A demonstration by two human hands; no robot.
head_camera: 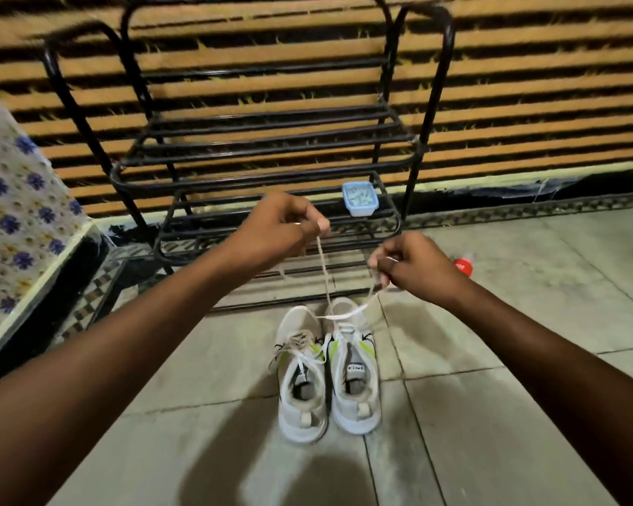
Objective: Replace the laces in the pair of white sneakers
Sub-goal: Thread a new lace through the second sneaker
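While my left hand (282, 228) and right hand (406, 266) each pinch an end of the lace (340, 316), I judge the right-hand sneaker (355, 399) barely threaded; next, cross both ends upward.

Sneakers (326, 370): white mesh cloth, matt. Lace (324, 272): flat woven cloth. Rack (256, 147): black painted metal tube, slightly glossy. Floor (490, 414): dull stone tile. Small box (359, 199): translucent plastic.
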